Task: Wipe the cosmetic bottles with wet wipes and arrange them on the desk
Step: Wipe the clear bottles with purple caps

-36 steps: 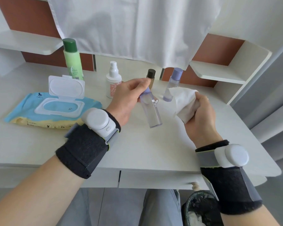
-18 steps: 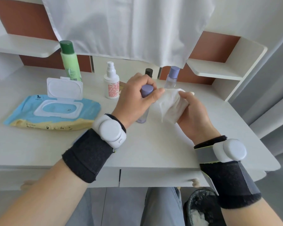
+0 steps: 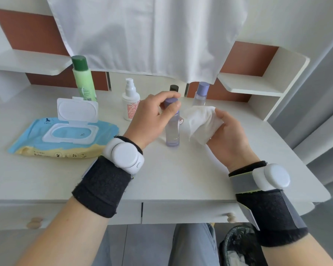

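At the bottom right of the frame a lined waste bin [image 3: 238, 244] sits below the desk [image 3: 161, 179]. Above it your two hands meet at the centre of the picture. Your left hand [image 3: 150, 120] comes in from the lower left and pinches the purple cap [image 3: 170, 102] of the clear bottle [image 3: 172, 131] between curled fingers and thumb. The bottle stands upright with its long axis vertical, and its base looks to be on the desk top. Your right hand [image 3: 227, 135] is closed round a bunched wet wipe [image 3: 202, 121], which sits just to the right of the bottle wall, near it and perhaps brushing it. So the bottle lies straight left of the wipe, and the right hand is the nearer one for the wiping stroke. A run up or down the side would follow the axis while the left hand steadies the top. Because the bottle is held only by its cap, a sideways push could tip it. To the left lies the pack of wet wipes [image 3: 65, 137] with its lid flipped open. Further back stand a white pump bottle [image 3: 130, 104], a dark-capped bottle [image 3: 174, 87] mostly hidden behind your fingers, and a second purple-capped bottle [image 3: 201, 95]. A green bottle [image 3: 84, 79] stands at the upper left, under the hanging white cloth [image 3: 152, 35].
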The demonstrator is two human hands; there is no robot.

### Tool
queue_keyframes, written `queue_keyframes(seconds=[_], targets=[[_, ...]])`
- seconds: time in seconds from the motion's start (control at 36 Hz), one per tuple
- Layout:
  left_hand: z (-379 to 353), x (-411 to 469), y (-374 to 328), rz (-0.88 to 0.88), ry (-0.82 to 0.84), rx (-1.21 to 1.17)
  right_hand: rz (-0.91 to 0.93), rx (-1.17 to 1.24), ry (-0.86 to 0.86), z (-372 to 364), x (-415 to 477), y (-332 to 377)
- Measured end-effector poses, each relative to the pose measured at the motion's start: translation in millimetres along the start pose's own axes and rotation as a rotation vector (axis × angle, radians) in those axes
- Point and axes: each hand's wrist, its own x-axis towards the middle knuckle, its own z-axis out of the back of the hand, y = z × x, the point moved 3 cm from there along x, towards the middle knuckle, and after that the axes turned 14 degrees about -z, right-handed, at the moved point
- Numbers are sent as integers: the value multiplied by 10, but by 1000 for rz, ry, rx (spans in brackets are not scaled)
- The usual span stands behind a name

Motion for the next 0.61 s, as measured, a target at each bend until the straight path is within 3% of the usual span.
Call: queue_keyframes(seconds=[0.25,0.44,0.61], targets=[[62,1,63,251,-122,-237,-8,-9,72,-34,-11,-1],[8,-44,104,432,-58,-396,11,8,49,-46,-20,-2],[-3,-61,112,481,-63,-532,61,90,-11,8,-21,38]])
